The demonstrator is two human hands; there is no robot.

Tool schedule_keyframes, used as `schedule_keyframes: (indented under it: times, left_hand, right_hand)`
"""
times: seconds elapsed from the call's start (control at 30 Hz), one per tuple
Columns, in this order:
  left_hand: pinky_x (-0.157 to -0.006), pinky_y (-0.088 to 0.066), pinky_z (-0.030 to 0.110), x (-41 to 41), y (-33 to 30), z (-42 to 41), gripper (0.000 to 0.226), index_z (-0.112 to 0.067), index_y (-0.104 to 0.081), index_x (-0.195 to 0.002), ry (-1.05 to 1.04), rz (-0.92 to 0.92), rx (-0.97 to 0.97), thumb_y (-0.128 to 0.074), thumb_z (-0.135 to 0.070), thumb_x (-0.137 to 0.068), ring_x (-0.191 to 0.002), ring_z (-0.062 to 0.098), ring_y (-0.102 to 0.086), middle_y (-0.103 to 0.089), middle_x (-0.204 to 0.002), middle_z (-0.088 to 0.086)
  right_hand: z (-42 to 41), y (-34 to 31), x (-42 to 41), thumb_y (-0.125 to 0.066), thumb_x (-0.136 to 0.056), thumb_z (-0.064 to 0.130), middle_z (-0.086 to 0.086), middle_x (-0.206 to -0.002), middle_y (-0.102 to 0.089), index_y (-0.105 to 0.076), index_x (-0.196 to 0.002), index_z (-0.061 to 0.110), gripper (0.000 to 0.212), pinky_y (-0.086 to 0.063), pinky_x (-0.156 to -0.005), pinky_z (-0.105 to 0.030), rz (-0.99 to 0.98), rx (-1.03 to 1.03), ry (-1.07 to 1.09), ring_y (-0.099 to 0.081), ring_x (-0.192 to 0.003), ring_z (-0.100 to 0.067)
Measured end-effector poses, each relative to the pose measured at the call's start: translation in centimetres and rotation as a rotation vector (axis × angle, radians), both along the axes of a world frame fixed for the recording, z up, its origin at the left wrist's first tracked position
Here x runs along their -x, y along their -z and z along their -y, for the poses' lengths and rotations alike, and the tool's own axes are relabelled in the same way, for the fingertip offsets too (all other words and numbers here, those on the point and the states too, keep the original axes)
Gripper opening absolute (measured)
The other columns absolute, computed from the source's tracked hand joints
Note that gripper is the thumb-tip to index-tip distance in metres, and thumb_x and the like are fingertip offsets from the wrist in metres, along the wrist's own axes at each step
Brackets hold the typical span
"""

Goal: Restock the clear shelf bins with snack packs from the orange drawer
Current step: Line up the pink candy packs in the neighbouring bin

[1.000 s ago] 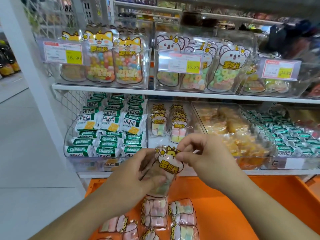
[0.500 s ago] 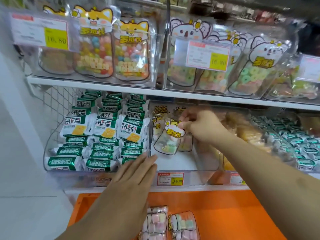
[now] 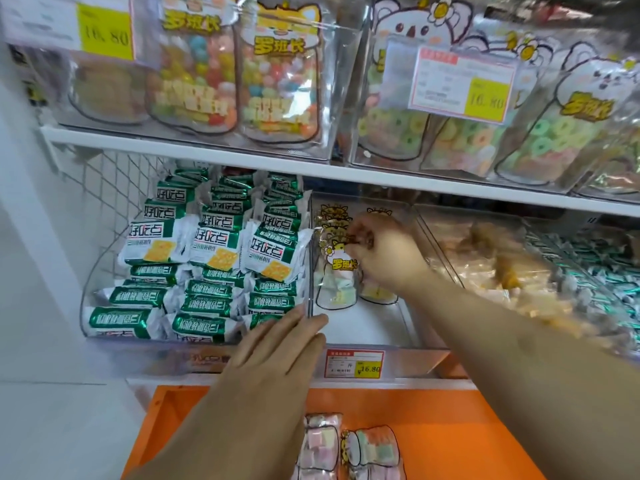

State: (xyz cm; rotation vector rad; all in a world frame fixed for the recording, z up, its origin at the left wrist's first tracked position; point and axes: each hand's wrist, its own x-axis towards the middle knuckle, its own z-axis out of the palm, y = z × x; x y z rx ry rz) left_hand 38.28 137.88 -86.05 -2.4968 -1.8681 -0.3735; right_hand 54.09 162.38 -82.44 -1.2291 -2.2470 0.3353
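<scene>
While my left hand [image 3: 277, 355] lies flat and spread, my right hand [image 3: 384, 254] pinches a clear marshmallow pack [image 3: 337, 275] inside the clear plastic shelf bin [image 3: 408, 327].

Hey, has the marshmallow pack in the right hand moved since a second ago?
Yes. The marshmallow pack went from above the orange drawer up and back into the clear bin, held by the right hand.

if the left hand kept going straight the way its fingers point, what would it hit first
Most likely the front edge of the clear bin holding marshmallow packs; the left hand has fingertips about at that edge, though depth is unclear.
</scene>
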Motion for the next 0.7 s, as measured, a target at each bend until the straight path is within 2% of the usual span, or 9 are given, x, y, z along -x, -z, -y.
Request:
schedule_keyframes:
  times: [0.1, 0.23, 0.33, 0.43, 0.57, 0.7]
  left_hand:
    - [-0.121, -0.009, 0.036, 0.0, 0.2, -0.1, 0.095, -0.023, -0.057, -0.136, 0.009, -0.008, -0.014, -0.090, -0.029, -0.047, -0.146, 0.020, -0.037, -0.048, -0.155, -0.004]
    - [-0.119, -0.015, 0.038, -0.2, 0.1, -0.4, 0.094, -0.023, -0.058, -0.134, 0.022, -0.019, -0.023, -0.088, -0.035, -0.045, -0.143, 0.021, -0.039, -0.051, -0.152, -0.004]
    - [-0.120, -0.014, 0.038, -0.1, 0.3, -0.5, 0.087, -0.023, -0.059, -0.133, 0.026, -0.001, -0.052, -0.085, -0.030, -0.050, -0.145, 0.021, -0.038, -0.050, -0.153, -0.004]
    - [-0.116, -0.023, 0.040, -0.1, 0.5, -0.5, 0.086, -0.024, -0.061, -0.132, 0.022, -0.003, -0.059, -0.084, -0.029, -0.050, -0.145, 0.021, -0.039, -0.050, -0.152, -0.005]
    - [-0.114, -0.025, 0.041, -0.1, 0.6, -0.5, 0.084, -0.024, -0.060, -0.132, 0.020, -0.006, -0.078, -0.082, -0.029, -0.050, -0.144, 0.021, -0.039, -0.051, -0.152, -0.004]
    - [-0.112, -0.028, 0.042, -0.1, 0.8, -0.6, 0.083, -0.022, -0.063, -0.130, 0.024, -0.006, -0.114, -0.085, -0.027, -0.050, -0.142, 0.023, -0.041, -0.053, -0.150, -0.003]
  right_hand:
    - [0.2, 0.2, -0.2, -0.078, -0.087, 0.022, 0.007, -0.105, -0.066, -0.061, -0.116, 0.030, 0.035, -0.049, -0.077, -0.030, -0.024, -0.008, -0.016, -0.059, -0.094, -0.014]
    - [0.2, 0.5, -0.1, -0.077, -0.087, 0.019, 0.003, -0.091, -0.059, -0.061, -0.094, 0.031, 0.021, -0.053, -0.076, -0.040, 0.037, -0.086, -0.111, -0.053, -0.086, -0.016]
    - [0.1, 1.2, -0.2, -0.080, -0.085, 0.023, 0.007, -0.096, -0.051, -0.066, -0.092, 0.031, 0.017, -0.049, -0.082, -0.035, 0.091, -0.101, -0.157, -0.048, -0.091, -0.012]
    - [0.0, 1.6, -0.6, -0.090, -0.074, 0.030, 0.009, -0.109, -0.045, -0.064, -0.101, 0.033, 0.037, -0.047, -0.087, -0.031, 0.106, -0.064, -0.163, -0.048, -0.100, -0.012]
    - [0.0, 2.0, -1.0, -0.101, -0.056, 0.038, 0.007, -0.124, -0.038, -0.056, -0.113, 0.031, 0.073, -0.044, -0.097, -0.032, 0.195, -0.064, -0.162, -0.042, -0.117, -0.019]
    - [0.3, 1.9, -0.6, -0.100, -0.055, 0.045, 0.002, -0.131, -0.044, -0.050, -0.130, 0.027, 0.092, -0.044, -0.101, -0.037, 0.255, -0.144, -0.091, -0.042, -0.123, -0.024]
